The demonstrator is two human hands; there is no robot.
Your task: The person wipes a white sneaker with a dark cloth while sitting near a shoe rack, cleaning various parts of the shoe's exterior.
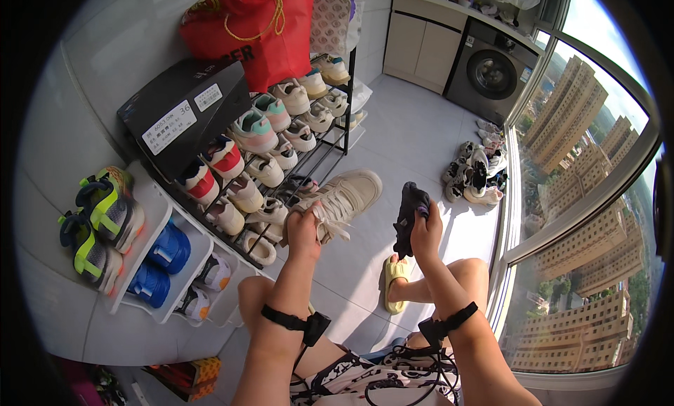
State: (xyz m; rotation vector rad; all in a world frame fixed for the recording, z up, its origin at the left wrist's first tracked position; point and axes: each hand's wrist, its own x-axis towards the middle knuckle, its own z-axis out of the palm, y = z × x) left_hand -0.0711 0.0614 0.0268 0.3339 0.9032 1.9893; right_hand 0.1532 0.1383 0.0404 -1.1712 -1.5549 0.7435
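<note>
My left hand (304, 236) grips a beige lace-up sneaker (350, 195) by its heel end, in front of the shoe rack. The shoe is tilted, its toe pointing up and right, and its pale laces hang loose. In my right hand (427, 232) is a crumpled dark cloth (408, 219), held up over the floor apart from the sneaker. Part of the cloth is hidden by my fingers. Below it, my foot wears a yellow slide sandal (397, 285).
A black metal shoe rack (345, 135) with several pairs stands left. On it sit a black shoebox (184, 108) and a red bag (253, 43). White plastic shoe shelves (158, 216) stand nearer. More shoes (476, 169) lie by the window (579, 195); a washing machine (489, 72) stands behind.
</note>
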